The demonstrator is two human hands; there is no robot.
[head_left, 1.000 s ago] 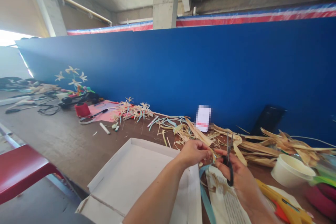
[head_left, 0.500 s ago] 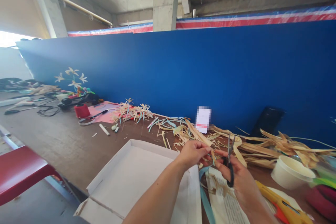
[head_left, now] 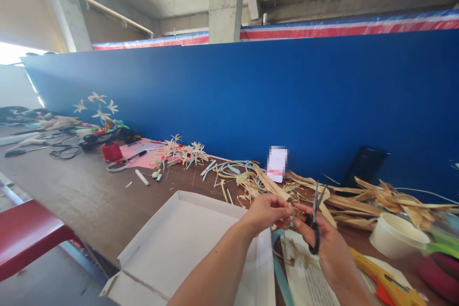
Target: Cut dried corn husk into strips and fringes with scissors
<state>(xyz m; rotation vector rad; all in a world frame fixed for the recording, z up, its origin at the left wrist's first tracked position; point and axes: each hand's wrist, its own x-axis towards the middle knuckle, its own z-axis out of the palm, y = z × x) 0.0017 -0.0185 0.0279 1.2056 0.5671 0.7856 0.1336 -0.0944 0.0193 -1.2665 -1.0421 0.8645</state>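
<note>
My left hand pinches a small piece of dried husk between thumb and fingers, with a bit of light blue strip below it. Close beside it, my right hand has black-handled scissors hooked in its palm, blades pointing up and slightly apart. The right fingertips reach to the same small piece; whether they grip it I cannot tell. Under the hands lie the edge of an open white cardboard box and a printed paper with husk scraps. A light blue ribbon hangs between them.
Long dried husks lie along the blue partition. At right are a cream tub and a yellow glue gun. Small husk flowers and a red thread spool are further left. A red chair stands at lower left.
The hands stay nearly in place. The piece between my fingers has turned slightly, and the scissors have tilted a little to the right.
</note>
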